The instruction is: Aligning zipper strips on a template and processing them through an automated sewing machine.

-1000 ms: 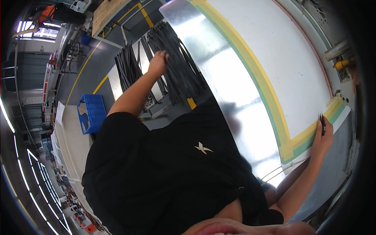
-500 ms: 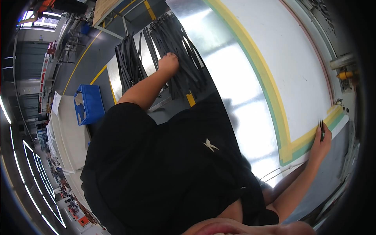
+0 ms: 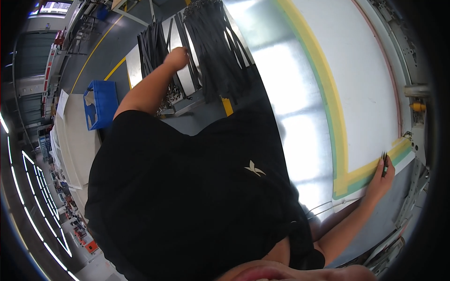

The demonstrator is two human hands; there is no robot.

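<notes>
My left hand (image 3: 176,58) is closed at the bundles of long black straps (image 3: 211,56) hanging over a metal rack (image 3: 134,65); whatever its fingers hold is hidden. My right hand (image 3: 380,180) grips slim, dark, pointed tweezers (image 3: 385,165) at the lower right corner of a white board (image 3: 370,103), which is bordered with yellow and green tape (image 3: 341,140). This board lies on a shiny metal table (image 3: 300,107).
Leftward are a blue plastic crate (image 3: 101,105) and a pale covered surface (image 3: 77,140). Yellow lines mark the grey floor (image 3: 98,56). A metal frame table (image 3: 126,10) stands beyond the straps. Machine fittings (image 3: 415,96) run along the right edge.
My left hand moved right onto the straps, then back left and farther out. My right hand keeps the tweezers at the board's corner. The view has shifted, with crate and straps appearing higher.
</notes>
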